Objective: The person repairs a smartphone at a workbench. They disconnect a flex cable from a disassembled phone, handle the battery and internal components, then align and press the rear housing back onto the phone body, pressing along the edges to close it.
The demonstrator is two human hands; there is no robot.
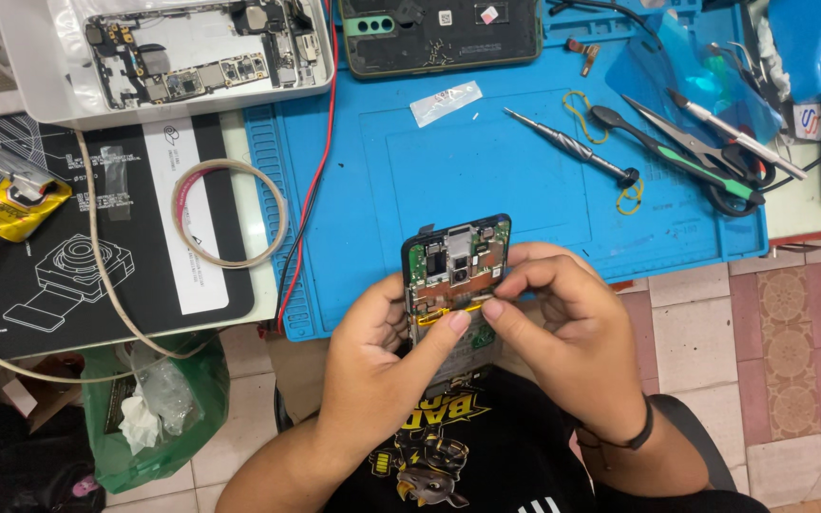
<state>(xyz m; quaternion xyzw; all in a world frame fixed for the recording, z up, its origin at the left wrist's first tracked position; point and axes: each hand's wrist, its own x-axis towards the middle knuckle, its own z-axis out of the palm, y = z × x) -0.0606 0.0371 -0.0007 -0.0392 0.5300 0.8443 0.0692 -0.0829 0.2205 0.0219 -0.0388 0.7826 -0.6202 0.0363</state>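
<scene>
Opened phone [455,271] is gripped by the left hand [377,366] above the blue mat's [486,171] near edge; a yellow strip [448,312] across it is pinched by the right hand [563,332].

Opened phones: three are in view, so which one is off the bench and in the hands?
The black-framed phone with its green board exposed, held upright between left hand and right hand. The white-framed phone and the dark green phone lie flat at the bench's far edge.

Pink and beige tiled floor [791,361] beneath a workbench with blue mat [486,161].
</scene>
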